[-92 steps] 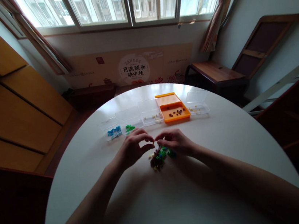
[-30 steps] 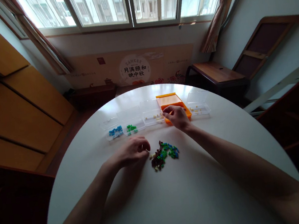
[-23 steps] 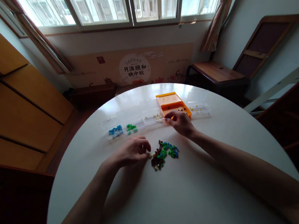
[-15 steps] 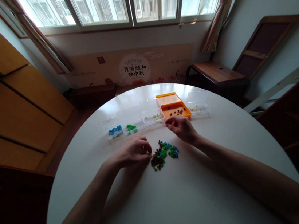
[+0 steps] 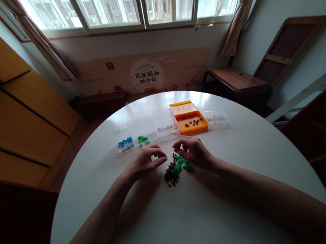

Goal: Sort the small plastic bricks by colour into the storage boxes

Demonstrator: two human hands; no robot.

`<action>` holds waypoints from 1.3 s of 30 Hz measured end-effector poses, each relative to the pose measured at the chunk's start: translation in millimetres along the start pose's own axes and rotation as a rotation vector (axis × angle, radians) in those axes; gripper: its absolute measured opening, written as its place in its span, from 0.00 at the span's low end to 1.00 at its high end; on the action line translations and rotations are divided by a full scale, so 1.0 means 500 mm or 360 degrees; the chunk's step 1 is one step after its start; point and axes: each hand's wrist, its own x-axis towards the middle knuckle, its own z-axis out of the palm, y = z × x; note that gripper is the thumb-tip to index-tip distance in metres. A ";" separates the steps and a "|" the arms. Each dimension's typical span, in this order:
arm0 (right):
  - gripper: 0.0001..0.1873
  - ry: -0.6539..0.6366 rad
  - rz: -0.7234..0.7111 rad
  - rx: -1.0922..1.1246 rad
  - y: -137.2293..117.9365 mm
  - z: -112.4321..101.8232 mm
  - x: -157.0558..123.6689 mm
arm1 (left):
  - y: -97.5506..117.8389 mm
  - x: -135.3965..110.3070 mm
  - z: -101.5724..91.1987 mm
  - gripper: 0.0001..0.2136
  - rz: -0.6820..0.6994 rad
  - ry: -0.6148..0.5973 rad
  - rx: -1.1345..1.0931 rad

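Here's the mixed pile of tiny bricks (image 5: 175, 170), brown, green and blue with a few pale bits, on the white table (image 5: 164, 225), right between two hands. Left hand (image 5: 144, 162) hovers just off its left edge, thumb and forefinger curled almost tip to tip; right hand (image 5: 195, 153) mirrors it at the pile's far right edge, another narrow pinch. Can't tell whether either has a piece; bricks this small seem to call for fingertips alone. Beyond the pile, open boxes (image 5: 151, 134): blue pieces (image 5: 125, 143) and green pieces (image 5: 143, 139) to its left, pale pieces (image 5: 171, 127) nearly straight ahead, the orange box (image 5: 194, 130) with brown ones to its right, a clear box (image 5: 224, 121) farther right. Lids (image 5: 183, 108) lie back, presumably keeping every colour separate yet reachable.
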 end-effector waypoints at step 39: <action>0.01 0.0137 -0.0059 -0.0193 0.028 -0.010 0.032 | -0.012 0.009 0.028 0.07 -0.0072 0.0186 0.0033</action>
